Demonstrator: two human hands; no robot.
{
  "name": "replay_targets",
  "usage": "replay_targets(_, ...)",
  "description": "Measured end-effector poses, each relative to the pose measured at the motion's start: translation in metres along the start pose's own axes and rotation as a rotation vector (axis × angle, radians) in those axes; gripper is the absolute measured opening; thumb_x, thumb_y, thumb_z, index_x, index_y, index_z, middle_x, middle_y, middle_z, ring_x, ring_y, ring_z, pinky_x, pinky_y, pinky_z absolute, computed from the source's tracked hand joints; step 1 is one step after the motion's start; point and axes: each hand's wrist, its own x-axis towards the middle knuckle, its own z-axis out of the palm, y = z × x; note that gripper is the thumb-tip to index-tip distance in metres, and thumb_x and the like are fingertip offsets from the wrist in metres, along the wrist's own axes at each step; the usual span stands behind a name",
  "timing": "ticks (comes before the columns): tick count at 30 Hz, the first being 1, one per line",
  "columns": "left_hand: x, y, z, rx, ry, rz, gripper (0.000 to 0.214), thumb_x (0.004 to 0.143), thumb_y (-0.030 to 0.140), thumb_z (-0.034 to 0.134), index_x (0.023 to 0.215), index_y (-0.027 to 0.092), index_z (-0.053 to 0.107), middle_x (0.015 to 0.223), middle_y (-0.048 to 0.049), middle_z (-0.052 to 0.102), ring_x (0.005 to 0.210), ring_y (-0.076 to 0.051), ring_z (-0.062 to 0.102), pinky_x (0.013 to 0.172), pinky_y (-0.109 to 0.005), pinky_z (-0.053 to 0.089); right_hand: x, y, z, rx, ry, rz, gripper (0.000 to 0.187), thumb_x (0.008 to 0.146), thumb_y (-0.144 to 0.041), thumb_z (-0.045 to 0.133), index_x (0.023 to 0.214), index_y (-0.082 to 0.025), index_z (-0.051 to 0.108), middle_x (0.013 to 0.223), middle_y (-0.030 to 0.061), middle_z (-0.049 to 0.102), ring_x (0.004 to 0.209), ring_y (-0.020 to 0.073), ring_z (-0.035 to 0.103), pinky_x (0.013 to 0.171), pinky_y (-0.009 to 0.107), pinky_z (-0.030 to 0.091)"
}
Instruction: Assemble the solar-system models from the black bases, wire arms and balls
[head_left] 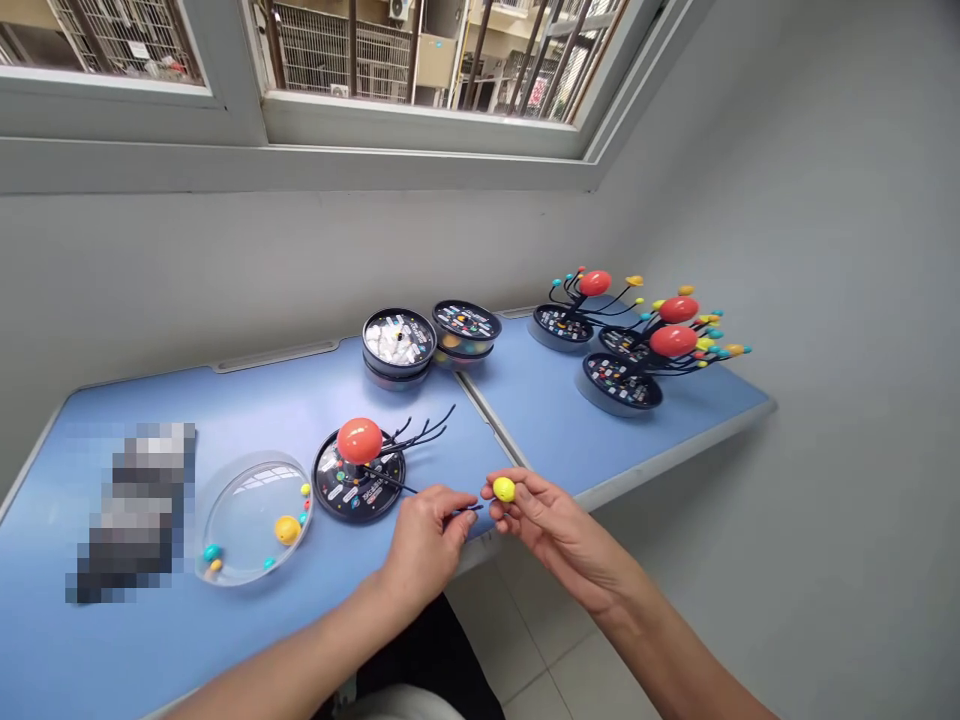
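Between the fingertips of my right hand point(544, 525) is a small yellow ball point(504, 489). My left hand point(431, 530) pinches a thin black rod point(390, 480) near its end, and the rod's tip points toward the ball, a small gap apart. That rod belongs to a solar system model with a large red ball point(360, 441) over a round black printed base point(358, 492). Several other bare black rods point(420, 434) fan out to its right. Left of the model, a clear round dish point(244, 575) holds an orange ball point(286, 530) and several smaller coloured balls.
Several assembled models point(619, 385) stand on the right of the blue table point(247, 410). Stacked round cases point(399, 350) sit at the back by the wall. A pixelated object point(139, 510) lies at far left. The table's front edge runs just beneath my hands.
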Motion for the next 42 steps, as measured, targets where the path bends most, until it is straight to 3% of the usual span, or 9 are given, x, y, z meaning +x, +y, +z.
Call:
replay_targets(6,0.008,0.000,0.004,-0.043,0.047,0.058,0.029,0.078,0.008,0.048,0.090,0.019,0.072,0.069,-0.0034,0.065,0.061,-0.013,0.058,0.057,-0.022,0.045,0.010,-0.002,0.000,-0.103,0.078,-0.096,0.029,0.067,-0.039,0.074,0.087,-0.019,0.066,0.081,0.0015,0.060,0.068,0.0118,0.054,0.068,0.027,0.045)
replay_targets(11,0.018,-0.003,0.009,-0.094,0.089,0.072,0.028,0.078,0.010,0.047,0.086,0.020,0.072,0.071,-0.0039,0.065,0.063,-0.014,0.058,0.059,-0.023,0.045,0.019,-0.002,-0.002,-0.163,0.063,-0.204,0.027,0.068,-0.036,0.073,0.089,-0.022,0.064,0.079,-0.0012,0.060,0.069,0.0108,0.054,0.068,0.026,0.043)
replay_targets(17,0.027,-0.006,0.015,-0.243,0.066,-0.060,0.026,0.082,0.022,0.046,0.091,0.016,0.070,0.073,-0.0047,0.065,0.056,-0.014,0.058,0.057,-0.026,0.046,0.027,-0.006,-0.005,-0.177,0.060,-0.257,0.024,0.068,-0.036,0.073,0.085,-0.020,0.065,0.079,-0.0010,0.060,0.065,0.0102,0.056,0.068,0.027,0.045)
replay_targets(23,0.029,-0.012,0.017,-0.255,0.092,0.022,0.027,0.083,0.023,0.046,0.094,0.017,0.069,0.072,-0.0042,0.063,0.056,-0.013,0.055,0.057,-0.026,0.045,0.025,-0.011,-0.005,-0.247,0.058,-0.301,0.022,0.068,-0.035,0.072,0.085,-0.021,0.069,0.079,-0.0010,0.061,0.069,0.0106,0.056,0.072,0.027,0.045)
replay_targets(30,0.029,-0.011,0.018,-0.224,0.120,0.036,0.025,0.081,0.014,0.047,0.090,0.017,0.071,0.062,-0.0015,0.057,0.055,-0.013,0.053,0.056,-0.024,0.042,0.027,-0.014,-0.003,-0.389,0.141,-0.287,0.027,0.062,-0.037,0.075,0.085,-0.022,0.071,0.081,0.0013,0.065,0.074,0.0141,0.058,0.074,0.029,0.047)
replay_targets(37,0.030,-0.011,0.017,-0.217,0.148,0.020,0.025,0.081,0.010,0.050,0.080,0.019,0.072,0.056,0.0009,0.054,0.054,-0.012,0.050,0.055,-0.022,0.040,0.029,-0.014,0.000,-0.584,0.186,-0.283,0.026,0.064,-0.040,0.073,0.083,-0.022,0.071,0.080,0.0030,0.068,0.074,0.0168,0.060,0.075,0.030,0.048)
replay_targets(42,0.029,-0.015,0.020,-0.214,0.133,0.063,0.025,0.082,0.009,0.049,0.080,0.019,0.072,0.059,-0.0001,0.058,0.057,-0.012,0.051,0.058,-0.022,0.041,0.030,-0.009,-0.004,-0.517,0.192,-0.241,0.026,0.062,-0.040,0.076,0.080,-0.022,0.072,0.077,0.0021,0.067,0.066,0.0142,0.059,0.070,0.029,0.049)
